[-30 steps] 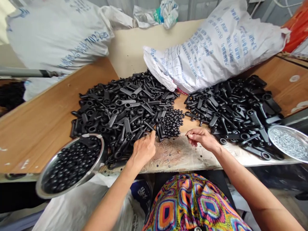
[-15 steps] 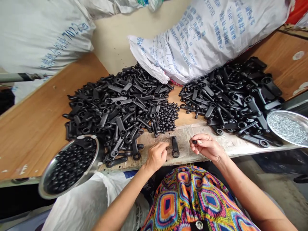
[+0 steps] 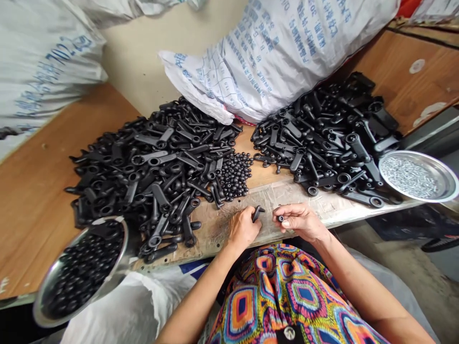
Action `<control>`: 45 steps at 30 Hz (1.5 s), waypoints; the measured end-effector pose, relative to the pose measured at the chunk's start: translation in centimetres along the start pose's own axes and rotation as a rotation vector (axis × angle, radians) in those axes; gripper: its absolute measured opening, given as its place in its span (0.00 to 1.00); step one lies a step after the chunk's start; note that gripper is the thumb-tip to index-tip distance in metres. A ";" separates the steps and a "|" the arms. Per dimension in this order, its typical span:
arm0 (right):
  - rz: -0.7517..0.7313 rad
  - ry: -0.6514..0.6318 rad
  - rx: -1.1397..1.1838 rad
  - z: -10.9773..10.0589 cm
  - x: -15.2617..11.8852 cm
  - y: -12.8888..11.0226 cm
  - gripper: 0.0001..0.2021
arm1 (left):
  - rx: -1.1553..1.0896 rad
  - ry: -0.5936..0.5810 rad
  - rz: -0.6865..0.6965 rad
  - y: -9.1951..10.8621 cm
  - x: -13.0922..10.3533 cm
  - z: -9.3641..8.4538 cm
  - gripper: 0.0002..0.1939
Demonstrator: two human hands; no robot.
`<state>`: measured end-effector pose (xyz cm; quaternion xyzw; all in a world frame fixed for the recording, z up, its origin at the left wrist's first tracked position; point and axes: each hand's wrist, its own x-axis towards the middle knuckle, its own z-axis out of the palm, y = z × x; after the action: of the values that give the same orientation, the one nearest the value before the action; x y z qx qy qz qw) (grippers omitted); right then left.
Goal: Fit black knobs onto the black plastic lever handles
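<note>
Near the table's front edge, my left hand (image 3: pixel 244 228) is closed around a black plastic crank handle (image 3: pixel 256 213), its peg end sticking out to the right. My right hand (image 3: pixel 301 221) pinches a small black ball with a hole (image 3: pixel 280 218) between thumb and fingers, just right of the handle and apart from it. Behind my hands lies a cluster of small black balls (image 3: pixel 236 174). A big heap of black crank handles (image 3: pixel 150 167) spreads to the left, and a second heap of handles (image 3: pixel 322 138) lies to the right.
A metal bowl of black balls (image 3: pixel 124 248) stands at the front left. At the right edge sits a metal dish (image 3: pixel 450 184) of small silver pins. A printed white sack (image 3: pixel 244 71) leans over the back; another white sack (image 3: pixel 43 62) stands at the left.
My left hand has taken hold of the crank handle that lay on the table and lifted it. My right hand still holds the ball, now turned with its hole showing. The view has shifted.
</note>
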<state>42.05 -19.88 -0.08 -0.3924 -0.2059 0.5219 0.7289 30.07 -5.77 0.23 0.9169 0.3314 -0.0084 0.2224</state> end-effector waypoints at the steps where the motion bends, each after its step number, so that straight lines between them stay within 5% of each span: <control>1: -0.007 0.005 -0.013 -0.1 -0.1 0.0 0.12 | -0.047 0.009 0.006 0.1 -0.1 0.2 0.01; 7: -0.033 0.015 -0.095 -0.4 -0.5 -0.2 0.09 | -0.805 0.161 -0.050 0.0 -1.2 0.4 0.06; 10: -0.064 0.033 -0.133 0.2 -0.3 -0.3 0.11 | -1.197 0.054 -0.050 0.5 -1.7 0.1 0.09; 14: -0.138 0.084 -0.297 1.6 0.0 -0.2 0.10 | -1.318 -0.114 -0.069 1.3 -1.9 -0.3 0.14; 19: -0.272 0.127 -0.610 3.1 0.4 0.2 0.07 | -1.245 0.009 -0.062 1.3 -2.5 -0.5 0.16; 26: -0.373 0.166 -0.768 4.7 0.5 0.8 0.07 | -0.848 0.263 0.046 1.0 -3.5 -0.5 0.17; 40: -0.302 0.159 -0.451 5.2 0.0 2.2 0.06 | -0.410 0.575 0.299 0.7 -4.2 0.2 0.19; 45: -0.520 0.234 -0.824 5.4 -0.7 1.7 0.09 | -0.217 0.574 0.374 0.6 -4.4 0.2 0.22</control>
<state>36.92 -18.35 1.93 -0.6393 -0.4026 0.1509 0.6375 27.03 -8.92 1.06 0.8976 0.2060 0.3256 0.2142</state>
